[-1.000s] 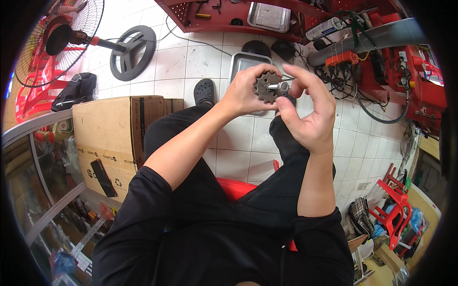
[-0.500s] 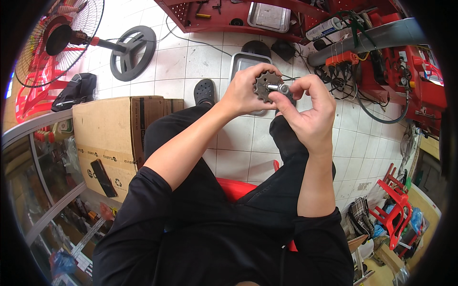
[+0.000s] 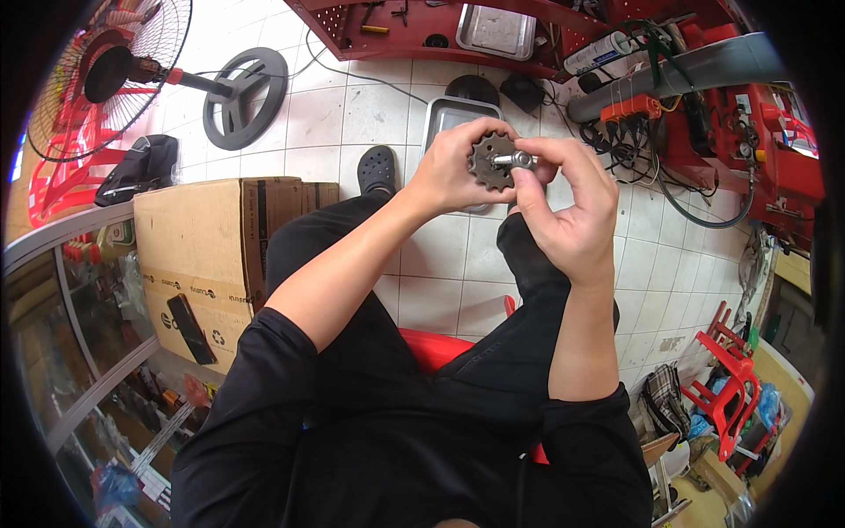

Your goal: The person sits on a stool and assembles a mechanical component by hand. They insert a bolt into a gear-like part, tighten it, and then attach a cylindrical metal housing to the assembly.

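Observation:
My left hand point(image 3: 444, 167) is wrapped round a dark, toothed sprocket point(image 3: 486, 169) and holds it up in front of my knees. Out from the sprocket's middle sticks a shiny metal rod with a round, nut-like end point(image 3: 523, 160). Thumb and forefinger of my right hand point(image 3: 576, 198) close about that end from the right. Whatever lies behind the sprocket is covered by my left palm and fingers.
A grey metal tray point(image 3: 437, 113) lies on the tiles beyond my hands. To the left are a cardboard box point(image 3: 189, 224) with a phone point(image 3: 191, 327) on it and a standing fan point(image 3: 110, 75). A red workbench point(image 3: 414, 48) and tangled cables point(image 3: 620, 145) are farther off.
My right thumb and fingers have shifted slightly and the forefinger is now straighter over the rod's end. The left hand and sprocket have barely moved.

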### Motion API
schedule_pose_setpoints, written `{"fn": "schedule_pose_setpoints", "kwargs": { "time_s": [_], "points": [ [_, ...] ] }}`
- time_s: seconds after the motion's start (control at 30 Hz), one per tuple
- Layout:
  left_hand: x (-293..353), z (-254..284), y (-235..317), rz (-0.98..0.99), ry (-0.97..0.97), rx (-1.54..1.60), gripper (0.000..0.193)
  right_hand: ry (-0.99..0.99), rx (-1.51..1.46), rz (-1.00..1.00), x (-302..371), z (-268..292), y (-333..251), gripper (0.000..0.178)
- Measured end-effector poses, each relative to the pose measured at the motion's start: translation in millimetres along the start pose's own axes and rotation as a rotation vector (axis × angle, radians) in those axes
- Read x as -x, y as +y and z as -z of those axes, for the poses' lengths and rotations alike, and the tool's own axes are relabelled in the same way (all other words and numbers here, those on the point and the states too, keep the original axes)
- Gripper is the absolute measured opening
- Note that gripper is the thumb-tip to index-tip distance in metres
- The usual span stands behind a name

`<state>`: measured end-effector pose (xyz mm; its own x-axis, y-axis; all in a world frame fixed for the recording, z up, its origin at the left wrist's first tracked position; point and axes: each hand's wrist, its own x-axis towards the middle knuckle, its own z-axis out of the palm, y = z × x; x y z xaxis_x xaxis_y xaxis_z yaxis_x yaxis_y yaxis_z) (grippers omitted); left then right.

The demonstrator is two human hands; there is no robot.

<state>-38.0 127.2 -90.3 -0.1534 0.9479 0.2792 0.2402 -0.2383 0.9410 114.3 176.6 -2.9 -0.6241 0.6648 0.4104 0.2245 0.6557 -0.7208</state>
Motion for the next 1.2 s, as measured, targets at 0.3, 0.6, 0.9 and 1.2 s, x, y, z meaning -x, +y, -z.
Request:
{"fn": "schedule_pose_setpoints", "kwargs": {
  "time_s": [0.3, 0.6, 0.9, 1.2],
  "points": [
    [-1, 0, 0, -0.034, 0.007, -0.012, 0.052, -0.016, -0.017, 0.007, -1, 0, 2, 0.028],
    [0, 0, 1, 0.005, 0.002, -0.008, 0.055, -0.012, -0.007, -0.023, -1, 1, -1, 0.020],
    [0, 0, 0, -0.013, -0.003, -0.012, 0.057, 0.006, -0.076, -0.076, -4, 0, -8, 0.023],
    [0, 0, 1, -0.004, -0.001, -0.016, 0.054, -0.031, -0.065, -0.072, -3, 2, -5, 0.025]
  ]
}}
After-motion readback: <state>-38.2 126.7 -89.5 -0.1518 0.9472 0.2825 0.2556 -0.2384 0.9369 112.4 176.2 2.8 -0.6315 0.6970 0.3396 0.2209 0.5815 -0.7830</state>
